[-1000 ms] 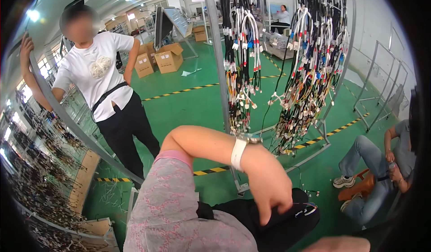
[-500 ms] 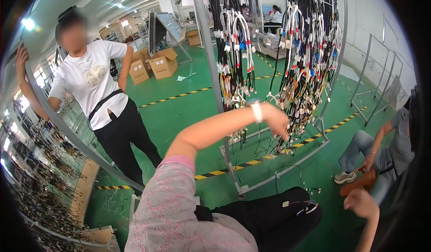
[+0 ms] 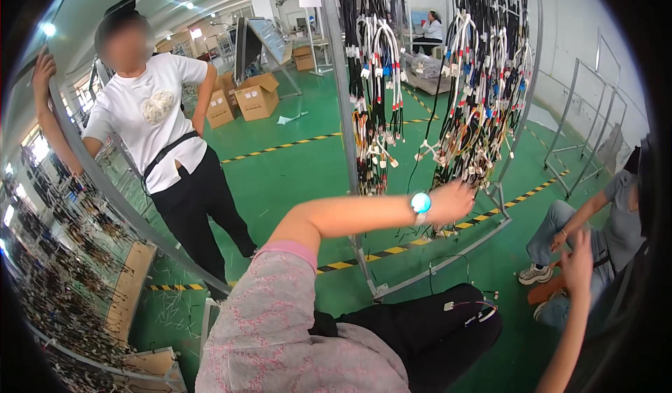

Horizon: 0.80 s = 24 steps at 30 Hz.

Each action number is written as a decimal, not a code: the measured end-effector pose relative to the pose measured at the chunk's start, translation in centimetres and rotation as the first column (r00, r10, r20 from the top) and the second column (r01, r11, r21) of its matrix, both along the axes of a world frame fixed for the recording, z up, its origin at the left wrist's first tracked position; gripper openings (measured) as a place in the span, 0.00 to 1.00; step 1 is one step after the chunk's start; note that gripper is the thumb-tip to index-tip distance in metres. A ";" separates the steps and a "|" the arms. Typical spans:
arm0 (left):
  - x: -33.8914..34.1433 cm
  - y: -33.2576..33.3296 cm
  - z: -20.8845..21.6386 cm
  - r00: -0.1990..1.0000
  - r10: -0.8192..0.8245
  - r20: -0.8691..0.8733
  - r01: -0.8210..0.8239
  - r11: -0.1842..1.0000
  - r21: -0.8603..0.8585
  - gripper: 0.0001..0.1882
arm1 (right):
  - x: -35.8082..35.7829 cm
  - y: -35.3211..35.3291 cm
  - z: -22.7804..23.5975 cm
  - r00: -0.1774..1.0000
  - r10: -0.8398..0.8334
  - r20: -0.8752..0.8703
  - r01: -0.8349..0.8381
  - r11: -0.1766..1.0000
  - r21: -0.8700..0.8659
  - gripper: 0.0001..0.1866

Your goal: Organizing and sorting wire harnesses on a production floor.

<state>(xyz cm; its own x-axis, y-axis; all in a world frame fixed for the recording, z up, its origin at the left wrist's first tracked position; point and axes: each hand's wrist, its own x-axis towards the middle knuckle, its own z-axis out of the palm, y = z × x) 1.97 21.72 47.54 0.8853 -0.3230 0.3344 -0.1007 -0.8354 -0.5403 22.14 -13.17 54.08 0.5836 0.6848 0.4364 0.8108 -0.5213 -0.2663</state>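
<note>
My left hand [image 3: 451, 202], wearing a watch with a lit face [image 3: 421, 202], is stretched across in front of the lower ends of a hanging bundle of wire harnesses [image 3: 483, 113]. Motion blurs its fingers, so whether they touch or grip any wires is unclear. Raised at the right is my right hand [image 3: 577, 263], its fingers apart and nothing seen in them. A short wire harness with a white connector [image 3: 449, 307] lies across my dark-trousered leg. The hanging harnesses carry white, red and blue connectors.
A metal rack [image 3: 341, 113] holds the harnesses. A standing person [image 3: 157, 113] grips another rack's post at left; a seated person [image 3: 616, 211] is close by on the right. Cardboard boxes [image 3: 257, 99] sit farther back. Yellow-black tape [image 3: 392, 253] marks the green floor.
My left hand has moved right, and its watch face has turned into view. My right hand has risen with its fingers upward. The standing person's head has shifted slightly.
</note>
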 end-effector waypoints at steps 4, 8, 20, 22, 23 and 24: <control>-5.8 -4.8 -11.6 0.574 -0.198 -0.794 -0.291 0.858 -0.424 0.27 | 4.9 -3.1 -16.1 0.999 -0.035 -0.003 0.034 0.988 -0.154 0.18; -9.1 -12.5 -18.4 0.589 -0.326 -0.739 -0.401 0.676 -0.618 0.34 | 6.3 -5.3 -27.8 0.891 -0.155 -0.427 -0.008 0.934 -0.357 0.15; -9.8 -17.7 -18.4 0.566 -0.058 -0.822 -0.362 0.879 -0.311 0.26 | 3.2 -6.2 -37.4 0.708 -0.402 -0.580 0.189 0.900 -0.394 0.21; -10.4 -18.2 -18.6 0.622 -0.031 -0.782 -0.393 0.852 -0.346 0.30 | 3.5 -7.1 -36.9 0.705 -0.437 -0.559 0.210 0.881 -0.424 0.21; -11.0 -18.6 -18.9 0.665 0.008 -0.747 -0.445 0.808 -0.387 0.35 | 3.3 -7.0 -36.7 0.730 -0.436 -0.527 0.206 0.875 -0.439 0.21; -11.6 -18.8 -19.0 0.702 0.051 -0.710 -0.492 0.757 -0.431 0.42 | 3.1 -6.8 -36.4 0.754 -0.434 -0.494 0.201 0.867 -0.455 0.21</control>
<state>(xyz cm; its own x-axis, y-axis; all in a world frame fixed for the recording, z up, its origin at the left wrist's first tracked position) -9.62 2.96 28.53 0.9526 0.0189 -0.3037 0.0614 -0.9895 0.1311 25.22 -20.02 17.64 0.8505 0.4475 -0.2766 0.3399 -0.8687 -0.3603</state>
